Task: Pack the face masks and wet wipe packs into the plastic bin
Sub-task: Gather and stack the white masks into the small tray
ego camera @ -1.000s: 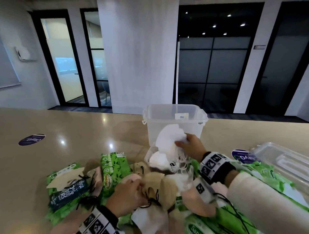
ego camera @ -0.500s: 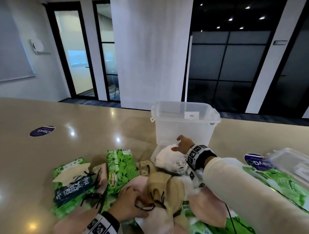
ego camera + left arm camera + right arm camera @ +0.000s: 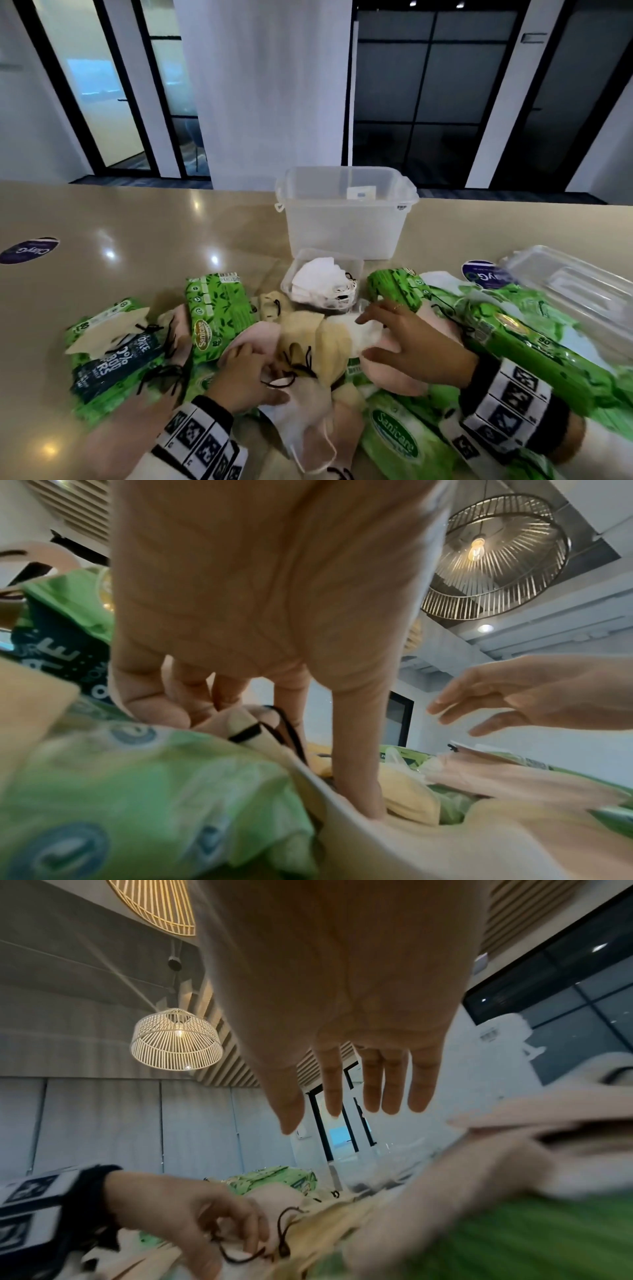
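A clear plastic bin (image 3: 346, 219) stands at the back of the table. In front of it a small clear tub (image 3: 356, 274) holds white masks (image 3: 318, 281). Tan masks (image 3: 308, 339), pink masks (image 3: 394, 377) and a white mask (image 3: 364, 330) lie heaped among green wet wipe packs (image 3: 219, 318). My left hand (image 3: 270, 377) grips a tan mask by its black ear loops (image 3: 284, 1229), fingers curled into the pile (image 3: 240, 710). My right hand (image 3: 373, 329) hovers just over the white mask, fingers straight and holding nothing (image 3: 352, 1112).
A clear lid (image 3: 575, 291) lies at the right on more wipe packs (image 3: 527, 346). Another pack (image 3: 394, 438) is near the front edge. A dark-labelled pack (image 3: 113, 363) sits at the left. Round stickers (image 3: 29, 250) mark the bare tabletop on the left.
My right hand let go of the white mask at the small tub and drew back over the pile, fingers straight. The left hand stayed gripping the tan masks.
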{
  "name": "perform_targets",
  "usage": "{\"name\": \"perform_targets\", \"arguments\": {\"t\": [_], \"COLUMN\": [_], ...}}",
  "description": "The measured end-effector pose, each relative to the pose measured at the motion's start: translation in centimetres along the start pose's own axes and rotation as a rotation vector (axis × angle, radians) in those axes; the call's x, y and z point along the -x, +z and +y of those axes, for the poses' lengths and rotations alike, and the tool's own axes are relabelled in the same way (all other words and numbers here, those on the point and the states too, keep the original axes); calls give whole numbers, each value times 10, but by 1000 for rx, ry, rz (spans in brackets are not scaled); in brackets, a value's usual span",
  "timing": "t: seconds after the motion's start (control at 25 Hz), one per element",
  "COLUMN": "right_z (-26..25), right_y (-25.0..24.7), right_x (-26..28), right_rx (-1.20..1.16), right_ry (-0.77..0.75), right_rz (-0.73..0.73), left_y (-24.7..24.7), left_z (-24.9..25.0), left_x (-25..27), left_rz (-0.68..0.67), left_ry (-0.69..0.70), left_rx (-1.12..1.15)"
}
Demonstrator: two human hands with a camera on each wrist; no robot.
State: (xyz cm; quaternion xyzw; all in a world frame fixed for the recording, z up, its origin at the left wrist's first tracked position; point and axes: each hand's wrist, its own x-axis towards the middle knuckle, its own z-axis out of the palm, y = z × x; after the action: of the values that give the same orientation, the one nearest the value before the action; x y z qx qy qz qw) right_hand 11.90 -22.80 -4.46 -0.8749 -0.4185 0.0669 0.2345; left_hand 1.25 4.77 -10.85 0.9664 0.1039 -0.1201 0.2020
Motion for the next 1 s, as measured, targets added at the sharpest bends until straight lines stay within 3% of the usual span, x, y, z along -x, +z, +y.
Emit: {"name": "perform_targets", "arguments": {"t": [0.16, 0.32, 0.44, 0.56, 0.64, 0.76, 0.88, 1.0], "right_z": [8, 16, 14, 10, 10, 11, 8, 7], "right_y": [17, 35, 48, 57, 60, 65, 68, 68], "right_x": [56, 79, 77, 72, 68, 64, 58, 57], "right_rx": [175, 296, 436, 485, 487, 469, 438, 454], "right_ry": [57, 83, 89, 87, 78, 82, 60, 29], "right_rz": [77, 98, 152, 218, 246, 241, 186, 152], "left_y": [5, 11, 15, 19, 18, 21, 26, 24], "left_z": [3, 6, 22, 38, 45, 47, 46, 48], "left_x": [-2, -3, 2, 3, 5, 6, 6, 6], "left_rz": [6, 47, 244, 460, 515, 385, 245, 202], "left_ry": [-14, -18, 58, 254, 357, 378, 298, 253], "left_rx": [-23, -83, -99, -14, -21, -68, -174, -168]}}
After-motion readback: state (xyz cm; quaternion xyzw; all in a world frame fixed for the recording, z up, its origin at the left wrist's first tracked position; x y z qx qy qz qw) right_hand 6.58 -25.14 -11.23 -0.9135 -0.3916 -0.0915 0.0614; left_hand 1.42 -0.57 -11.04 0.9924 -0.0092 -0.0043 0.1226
